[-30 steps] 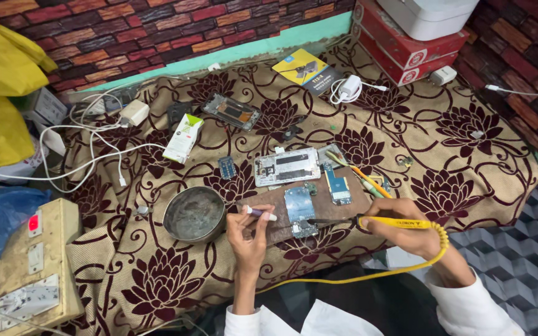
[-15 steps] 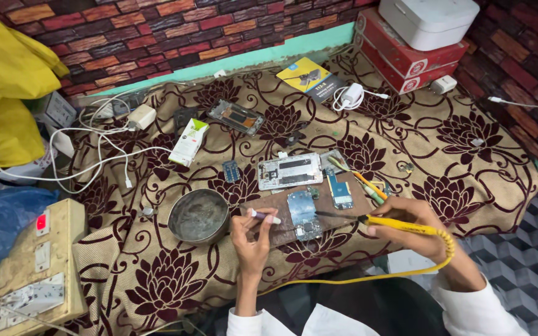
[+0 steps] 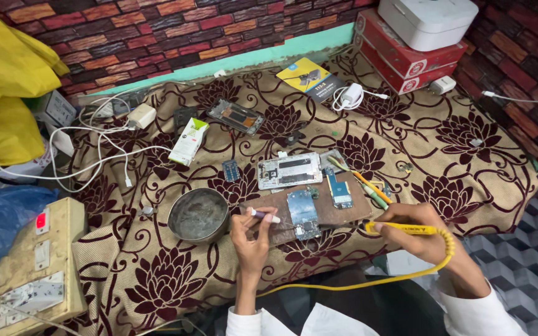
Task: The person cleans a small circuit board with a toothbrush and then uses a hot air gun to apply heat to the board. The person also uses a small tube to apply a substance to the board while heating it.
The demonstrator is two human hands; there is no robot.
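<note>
My left hand [image 3: 251, 239] pinches a small pen-like tool with a white tip [image 3: 263, 215], pointed at a blue circuit board [image 3: 303, 214]. The board lies on a brown work mat [image 3: 337, 211]. My right hand [image 3: 413, 238] grips a yellow soldering iron [image 3: 403, 228], its tip reaching left toward the same board; its yellow cord [image 3: 368, 281] loops back under my arm. A second blue board [image 3: 340, 191] and an opened phone frame [image 3: 289, 170] lie just beyond the mat.
A round metal bowl [image 3: 198, 215] sits left of my left hand. Screwdrivers [image 3: 372, 188], a phone part [image 3: 235, 116], a white tube [image 3: 188, 141], chargers with white cables [image 3: 126, 134] and red boxes [image 3: 406, 59] lie on the flowered cloth [image 3: 468, 155]. A switchboard [image 3: 26, 267] stands at left.
The view has shifted slightly. Both hands stay over the mat, with the soldering iron and small tool still held at the board.
</note>
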